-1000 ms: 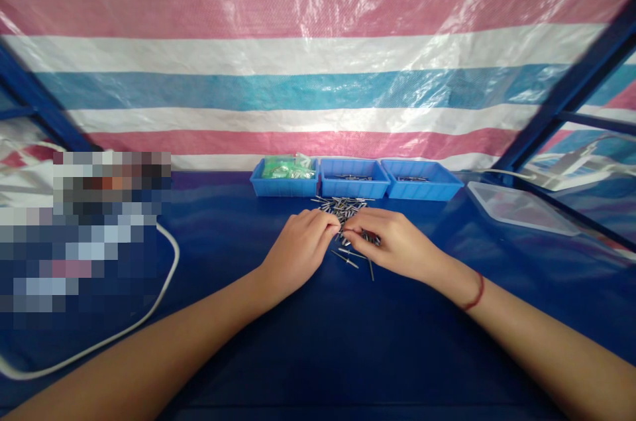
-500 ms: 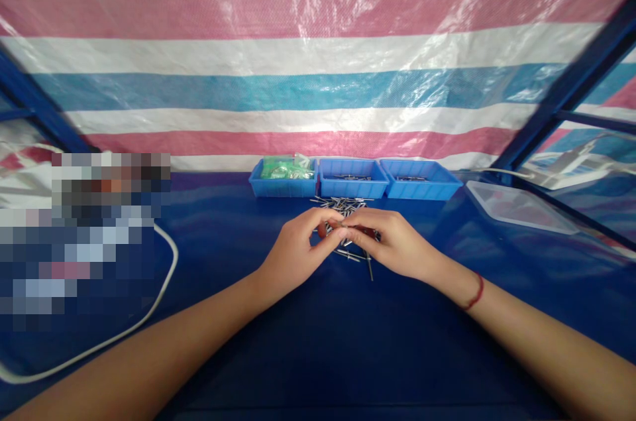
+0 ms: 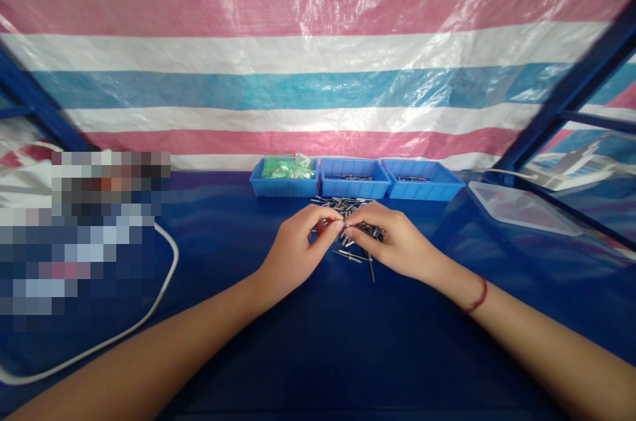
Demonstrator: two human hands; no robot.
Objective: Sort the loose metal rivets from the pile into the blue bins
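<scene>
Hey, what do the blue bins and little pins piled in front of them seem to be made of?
The blue bins look like molded plastic with a slight sheen, judging by their ribbed walls. The little pins are probably metal, silvery to dull gray, since they glint; which metal, I can't tell.

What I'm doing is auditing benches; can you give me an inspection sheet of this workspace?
surface: blue tabletop, no spill seen
job's things: loose metal pins heaped mid-table; three blue bins behind
clutter: translucent plastic sheet at right; far left masked, cannot tell
hands: left hand and right hand meet fingertip to fingertip over the pins; grip unclear
cables: white cable curving at left
surroundings: striped sheeting behind, blue frame at both sides
</scene>
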